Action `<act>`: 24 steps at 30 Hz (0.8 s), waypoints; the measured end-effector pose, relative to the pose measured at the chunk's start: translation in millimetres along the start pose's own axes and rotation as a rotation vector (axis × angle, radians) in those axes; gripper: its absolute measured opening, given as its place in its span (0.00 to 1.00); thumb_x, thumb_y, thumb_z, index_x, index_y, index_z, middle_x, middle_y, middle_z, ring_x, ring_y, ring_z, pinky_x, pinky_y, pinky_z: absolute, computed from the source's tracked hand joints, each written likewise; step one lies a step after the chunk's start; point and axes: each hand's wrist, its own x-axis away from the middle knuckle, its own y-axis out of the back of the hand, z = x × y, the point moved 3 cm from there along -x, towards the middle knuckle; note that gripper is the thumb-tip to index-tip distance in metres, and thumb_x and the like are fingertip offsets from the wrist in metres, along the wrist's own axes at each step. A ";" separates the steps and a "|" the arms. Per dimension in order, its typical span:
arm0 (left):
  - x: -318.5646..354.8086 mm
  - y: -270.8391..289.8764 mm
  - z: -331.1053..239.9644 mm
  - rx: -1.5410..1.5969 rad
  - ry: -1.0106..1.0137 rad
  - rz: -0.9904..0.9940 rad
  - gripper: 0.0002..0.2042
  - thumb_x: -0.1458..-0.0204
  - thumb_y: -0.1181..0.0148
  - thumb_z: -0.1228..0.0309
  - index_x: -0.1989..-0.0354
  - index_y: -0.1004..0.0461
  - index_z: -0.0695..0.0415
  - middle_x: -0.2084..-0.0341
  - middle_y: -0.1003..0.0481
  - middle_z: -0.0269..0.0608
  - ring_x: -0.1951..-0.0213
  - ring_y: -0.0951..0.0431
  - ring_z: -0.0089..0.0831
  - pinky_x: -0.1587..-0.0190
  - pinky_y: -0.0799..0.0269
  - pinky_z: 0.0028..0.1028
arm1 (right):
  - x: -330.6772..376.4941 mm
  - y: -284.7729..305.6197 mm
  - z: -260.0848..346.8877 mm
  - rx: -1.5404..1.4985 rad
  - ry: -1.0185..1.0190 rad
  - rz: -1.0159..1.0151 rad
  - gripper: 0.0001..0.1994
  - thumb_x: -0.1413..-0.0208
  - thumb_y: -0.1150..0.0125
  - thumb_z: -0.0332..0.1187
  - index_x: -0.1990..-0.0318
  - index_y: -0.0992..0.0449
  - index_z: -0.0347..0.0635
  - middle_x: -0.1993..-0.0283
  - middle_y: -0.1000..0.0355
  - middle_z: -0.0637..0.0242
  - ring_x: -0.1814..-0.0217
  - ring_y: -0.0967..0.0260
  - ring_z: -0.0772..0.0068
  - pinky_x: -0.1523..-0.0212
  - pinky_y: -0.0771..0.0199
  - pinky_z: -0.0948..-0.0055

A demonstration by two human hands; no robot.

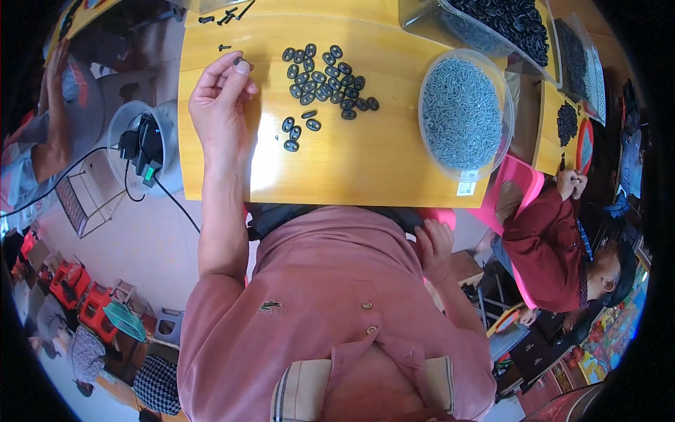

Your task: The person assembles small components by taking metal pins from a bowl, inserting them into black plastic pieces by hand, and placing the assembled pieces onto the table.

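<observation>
Above the left part of the yellow table (351,169), my left hand (221,95) pinches a small black oval piece (239,62) between thumb and fingertips. Right of it, several black oval pieces with two small holes (327,81) are scattered in a loose cluster. A few more of these lie nearer to me. Beyond my left hand lie a single black screw-like part (224,48) and several similar parts (228,15). My right hand (434,243) rests low beside my lap, below the table edge, by a pink stool (441,216). Its fingers are loosely apart and hold nothing visible.
A round clear tub of small silver screws (460,112) stands at the table's right side. Behind it is a clear bin of black pieces (503,28). A person in a dark red shirt (548,257) works on the right. A bucket with chargers (119,126) stands left.
</observation>
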 end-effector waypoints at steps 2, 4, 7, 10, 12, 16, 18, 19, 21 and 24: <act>0.1 -0.6 -5.9 -0.048 -0.049 -0.016 0.10 0.48 0.36 0.79 0.57 0.23 0.63 0.72 0.24 0.34 0.73 0.27 0.20 0.68 0.30 0.18 | 24.0 -7.6 2.1 0.067 -0.090 0.073 0.21 0.45 0.38 0.36 0.44 0.30 0.42 0.38 0.37 0.55 0.37 0.38 0.55 0.37 0.42 0.50; -2.2 2.8 -9.8 -0.102 -0.101 -0.025 0.10 0.48 0.36 0.79 0.57 0.22 0.63 0.72 0.24 0.33 0.73 0.27 0.18 0.69 0.32 0.17 | 41.7 -17.2 3.3 0.210 -0.147 0.121 0.24 0.41 0.42 0.40 0.40 0.33 0.41 0.35 0.40 0.54 0.32 0.42 0.53 0.31 0.50 0.47; -1.8 13.3 -23.2 -0.490 -0.427 -0.181 0.09 0.48 0.36 0.80 0.58 0.20 0.60 0.72 0.26 0.29 0.75 0.32 0.12 0.71 0.38 0.12 | 44.9 -25.7 4.0 0.272 -0.193 0.040 0.30 0.42 0.41 0.42 0.35 0.39 0.39 0.32 0.46 0.48 0.29 0.48 0.47 0.30 0.53 0.46; -3.4 24.1 -24.8 -0.598 -0.532 -0.202 0.09 0.49 0.35 0.79 0.59 0.20 0.60 0.72 0.25 0.28 0.76 0.32 0.11 0.72 0.40 0.12 | 36.7 -21.3 11.1 0.164 -0.447 -0.067 0.36 0.43 0.40 0.43 0.32 0.47 0.37 0.30 0.52 0.41 0.28 0.53 0.41 0.30 0.54 0.45; -7.2 19.9 -23.8 -0.646 -0.585 -0.184 0.08 0.50 0.35 0.79 0.60 0.19 0.59 0.72 0.25 0.29 0.77 0.32 0.11 0.74 0.40 0.12 | 43.7 -29.7 8.3 0.133 -0.524 -0.040 0.41 0.44 0.39 0.44 0.30 0.54 0.35 0.29 0.57 0.38 0.27 0.58 0.36 0.30 0.55 0.46; 5.9 8.6 -34.9 -0.895 -0.784 -0.121 0.07 0.49 0.34 0.78 0.61 0.19 0.60 0.71 0.22 0.31 0.77 0.33 0.13 0.75 0.39 0.14 | 34.2 -39.3 6.2 -0.187 -0.865 -0.209 0.40 0.44 0.38 0.41 0.31 0.54 0.34 0.30 0.54 0.40 0.29 0.55 0.40 0.31 0.52 0.52; 6.9 11.7 -33.7 -0.854 -0.827 -0.121 0.07 0.50 0.33 0.78 0.62 0.18 0.59 0.72 0.22 0.33 0.79 0.34 0.13 0.77 0.41 0.14 | 29.5 -33.9 5.1 -0.447 -1.041 -0.231 0.40 0.45 0.37 0.37 0.31 0.53 0.34 0.33 0.46 0.42 0.32 0.47 0.47 0.33 0.48 0.58; 9.4 10.9 -35.7 -0.911 -0.875 -0.117 0.07 0.50 0.33 0.78 0.62 0.18 0.59 0.71 0.22 0.34 0.79 0.34 0.14 0.78 0.42 0.14 | 19.7 -20.2 5.4 -0.309 -1.139 0.004 0.38 0.46 0.36 0.36 0.33 0.49 0.34 0.38 0.41 0.45 0.36 0.42 0.50 0.36 0.45 0.59; 14.3 11.2 -39.7 -0.957 -0.921 -0.111 0.07 0.51 0.33 0.78 0.63 0.18 0.59 0.71 0.22 0.35 0.79 0.34 0.14 0.78 0.43 0.14 | 38.0 -35.0 1.9 -0.351 -1.146 -0.110 0.36 0.47 0.35 0.36 0.35 0.47 0.33 0.39 0.40 0.47 0.38 0.41 0.51 0.37 0.44 0.59; 14.5 12.6 -38.0 -1.020 -0.951 -0.154 0.07 0.52 0.32 0.79 0.64 0.19 0.60 0.70 0.21 0.38 0.79 0.33 0.16 0.79 0.42 0.15 | 53.3 -43.2 -5.6 -0.329 -1.104 -0.226 0.34 0.48 0.35 0.38 0.38 0.44 0.33 0.42 0.39 0.48 0.40 0.40 0.52 0.39 0.43 0.59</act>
